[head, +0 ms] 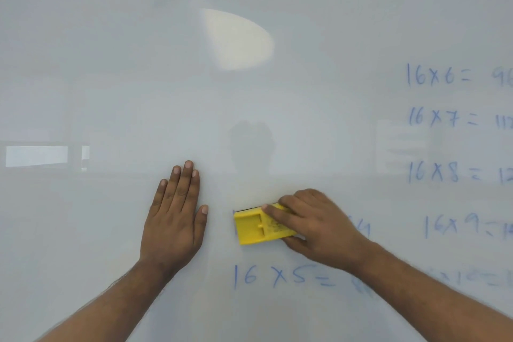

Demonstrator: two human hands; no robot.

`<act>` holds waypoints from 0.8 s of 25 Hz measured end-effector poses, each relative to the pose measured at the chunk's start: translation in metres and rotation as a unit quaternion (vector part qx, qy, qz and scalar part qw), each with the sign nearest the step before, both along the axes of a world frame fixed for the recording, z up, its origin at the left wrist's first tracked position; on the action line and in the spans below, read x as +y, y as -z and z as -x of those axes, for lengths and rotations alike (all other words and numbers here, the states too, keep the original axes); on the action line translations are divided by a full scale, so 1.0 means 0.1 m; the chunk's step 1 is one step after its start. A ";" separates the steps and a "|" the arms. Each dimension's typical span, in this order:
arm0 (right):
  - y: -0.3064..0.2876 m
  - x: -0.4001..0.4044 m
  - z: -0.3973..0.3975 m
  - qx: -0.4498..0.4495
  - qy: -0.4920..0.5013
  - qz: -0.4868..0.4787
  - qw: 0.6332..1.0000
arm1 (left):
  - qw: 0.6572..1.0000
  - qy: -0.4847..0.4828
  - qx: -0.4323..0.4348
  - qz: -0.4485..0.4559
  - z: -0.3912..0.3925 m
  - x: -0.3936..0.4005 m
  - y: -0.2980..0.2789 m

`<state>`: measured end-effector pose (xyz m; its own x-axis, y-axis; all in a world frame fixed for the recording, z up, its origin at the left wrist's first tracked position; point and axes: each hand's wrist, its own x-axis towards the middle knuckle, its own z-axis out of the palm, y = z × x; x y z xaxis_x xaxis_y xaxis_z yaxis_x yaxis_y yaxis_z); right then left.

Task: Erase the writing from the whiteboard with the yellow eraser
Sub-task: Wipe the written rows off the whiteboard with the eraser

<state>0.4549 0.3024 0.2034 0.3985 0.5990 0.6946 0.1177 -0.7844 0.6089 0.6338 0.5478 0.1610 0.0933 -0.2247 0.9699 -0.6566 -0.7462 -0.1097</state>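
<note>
The whiteboard [138, 78] fills the whole view. My right hand [313, 225] grips the yellow eraser [254, 226] and presses it flat against the board, low and just right of the middle. The eraser covers most of one blue line of writing; only faint digits show past my wrist. Directly below it the blue line "16 x 5 =" [280, 276] is intact. More blue multiplication lines [441, 119] run down the right side, from "16 x 6" to a smudged bottom line. My left hand [175, 219] rests flat on the board, fingers together, left of the eraser.
The board's upper and left areas carry no writing. A bright light reflection [236, 39] sits near the top centre, and a window reflection [39, 155] at the left. My forearms enter from the bottom corners.
</note>
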 end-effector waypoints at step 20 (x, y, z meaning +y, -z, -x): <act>0.05 0.02 -0.05 -0.048 0.015 -0.034 0.998 | 1.000 -0.006 0.008 0.010 0.02 -0.02 0.25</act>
